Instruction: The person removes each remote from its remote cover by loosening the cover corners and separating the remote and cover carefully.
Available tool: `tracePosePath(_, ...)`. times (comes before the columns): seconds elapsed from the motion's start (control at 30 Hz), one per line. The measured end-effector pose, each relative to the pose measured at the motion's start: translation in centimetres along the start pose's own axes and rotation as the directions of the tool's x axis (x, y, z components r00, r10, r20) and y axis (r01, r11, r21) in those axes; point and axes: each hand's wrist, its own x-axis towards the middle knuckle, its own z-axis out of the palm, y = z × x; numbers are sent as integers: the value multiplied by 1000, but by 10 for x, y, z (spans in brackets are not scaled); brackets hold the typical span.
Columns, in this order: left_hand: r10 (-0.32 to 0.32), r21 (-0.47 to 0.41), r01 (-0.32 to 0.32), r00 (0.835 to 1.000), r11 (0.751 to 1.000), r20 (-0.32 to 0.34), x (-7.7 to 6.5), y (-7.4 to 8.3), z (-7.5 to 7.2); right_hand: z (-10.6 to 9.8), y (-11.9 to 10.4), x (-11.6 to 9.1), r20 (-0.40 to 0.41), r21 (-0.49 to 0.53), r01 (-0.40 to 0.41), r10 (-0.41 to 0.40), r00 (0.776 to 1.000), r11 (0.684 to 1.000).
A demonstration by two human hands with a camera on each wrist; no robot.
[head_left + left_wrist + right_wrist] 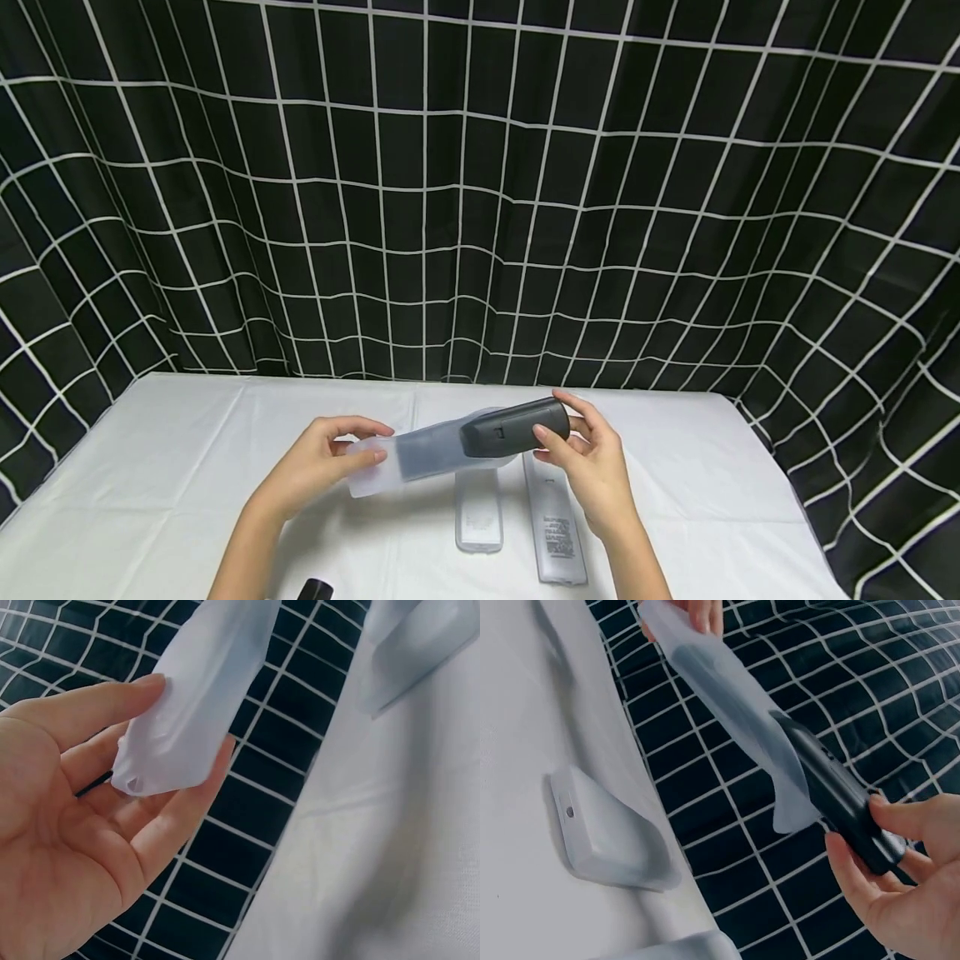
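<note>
Head view: diffuse light, apparently from above, illuminates the white bench (187, 467) evenly to its far edge. A soft shadow lies below the left hand (322, 458). Grid lines on the dark curtain (442, 208) bow toward the frame sides. The printed label (557, 537) is illegible. Left wrist view: bright, slightly blurred. Right wrist view: dimmer, bench greyish.

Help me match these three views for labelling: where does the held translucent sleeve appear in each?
Head: translucent sleeve lower middle, slightly left of centre.
Left wrist: sleeve upper middle, slightly left, cut off by the top edge.
Right wrist: sleeve upper middle, slanting down rightward.
Shared landmark: the left hand, at one end of it.
</note>
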Motion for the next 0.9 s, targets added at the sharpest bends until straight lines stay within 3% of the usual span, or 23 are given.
tracePosePath(0.33,2,111,-6,999,994,34,4,-2,7,7,0,0,-128,115,-2,17,992,993)
tracePosePath(0.6,-5,87,-2,997,996,73,6,-3,14,10,0,0,-175,228,1,40,984,974)
tracePosePath(0.9,15,62,-20,997,998,79,9,-5,22,9,-3,-1,-189,275,18,36,981,961)
